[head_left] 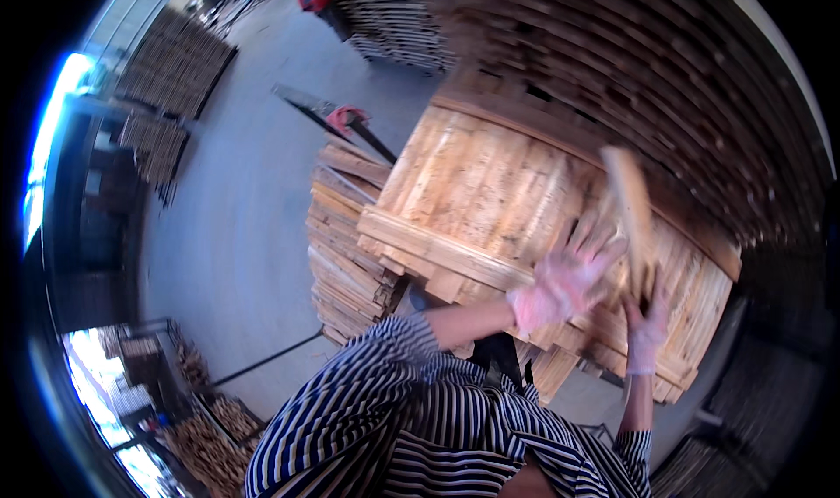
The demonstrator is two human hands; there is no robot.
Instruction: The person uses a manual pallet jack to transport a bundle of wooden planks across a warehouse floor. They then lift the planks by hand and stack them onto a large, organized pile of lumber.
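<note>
My left hand (564,285), in a thin pinkish-white glove, is open with its fingers spread above a stack of pale planks (477,178). Just to its right a short wooden board (632,207) is raised at a tilt, smeared by motion. The lower end of that board sits between the thumb and fingers of my right hand (647,330), which wears a similar glove. Between the left fingertips and the board a narrow gap seems to show, though blur hides the exact distance. Crosswise strips of wood run along the near and far sides of the stack.
Beside the stack's left end lies a pile of loose wood strips (350,244). A tall wall of stacked dark boards (612,52) rises behind. A metal bar (372,139) with a red cloth (347,117) stands at the far left. More wood stacks (175,60) stand across the grey floor (236,192).
</note>
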